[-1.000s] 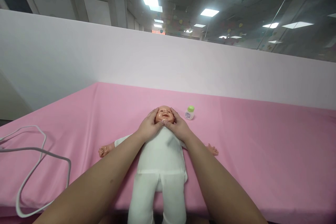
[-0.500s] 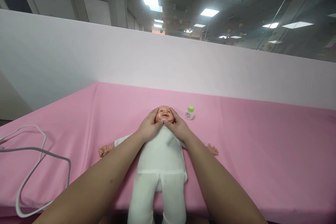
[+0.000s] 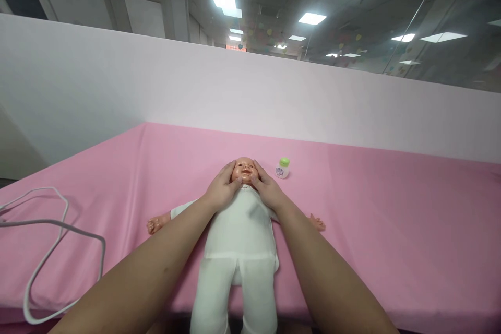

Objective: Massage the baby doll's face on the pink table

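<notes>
Head view: smooth plastic doll (image 3: pixel 243 219), hands (image 3: pixel 223 190).

Both bare forearms stretch forward from the lower corners of the view and converge, wrists nearly straight. The left hand (image 3: pixel 222 190) is cupped, palm turned inward toward the right hand (image 3: pixel 267 189), its fingers curled upward and its thumb pointing toward the other thumb. The right hand mirrors it, palm turned inward, fingers raised along the far side, and the two thumbs lie just beside one another between the hands.
</notes>
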A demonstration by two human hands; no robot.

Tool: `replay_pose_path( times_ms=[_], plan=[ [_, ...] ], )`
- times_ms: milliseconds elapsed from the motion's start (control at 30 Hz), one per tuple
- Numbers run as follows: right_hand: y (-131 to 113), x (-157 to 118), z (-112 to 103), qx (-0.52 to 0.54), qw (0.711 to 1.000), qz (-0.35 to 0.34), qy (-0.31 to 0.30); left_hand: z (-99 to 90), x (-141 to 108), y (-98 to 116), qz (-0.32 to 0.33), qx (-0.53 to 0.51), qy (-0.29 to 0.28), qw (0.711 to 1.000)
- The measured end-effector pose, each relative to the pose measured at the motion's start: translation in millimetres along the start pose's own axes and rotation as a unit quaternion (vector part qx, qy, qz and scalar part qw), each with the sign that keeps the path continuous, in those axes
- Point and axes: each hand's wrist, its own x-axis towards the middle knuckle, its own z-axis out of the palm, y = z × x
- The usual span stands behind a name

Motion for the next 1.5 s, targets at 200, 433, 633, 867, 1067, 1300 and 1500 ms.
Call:
replay_pose_path(
  times_ms=[200, 433, 633, 867, 1067, 1300, 1500],
  plan=[
    [3.4, 1.3, -0.5, 0.002, 1.0, 0.002, 0.002, -0.5, 0.1, 0.9, 0.0, -0.003, -0.001, 1.0],
    [3.5, 1.7, 1.5, -0.011, 1.0, -0.001, 0.017, 0.4, 0.6, 3.5, -0.002, 0.002, 0.007, 1.0],
    [3.3, 1.2, 3.4, -0.026, 0.999, -0.012, 0.02, 0.7, -0.3, 7.2, 0.001, 0.004, 0.007, 1.0],
    [4.5, 1.3, 3.6, -0.023, 0.999, -0.018, 0.016, 1.5, 0.7, 3.0, 0.006, -0.002, 0.007, 1.0],
    [5.6, 1.4, 5.4, -0.004, 1.0, -0.022, 0.014, 1.9, 1.0, 0.4, 0.005, -0.007, 0.007, 1.0],
    [0.9, 1.2, 4.9, 0.005, 1.0, -0.025, 0.01, 2.5, 2.4, -3.4, 0.018, -0.013, 0.004, 1.0],
    [-5.5, -2.1, 1.5, -0.001, 1.0, -0.015, 0.0, 2.5, 2.4, -5.8, 0.005, -0.037, 0.009, 0.999]
  ],
)
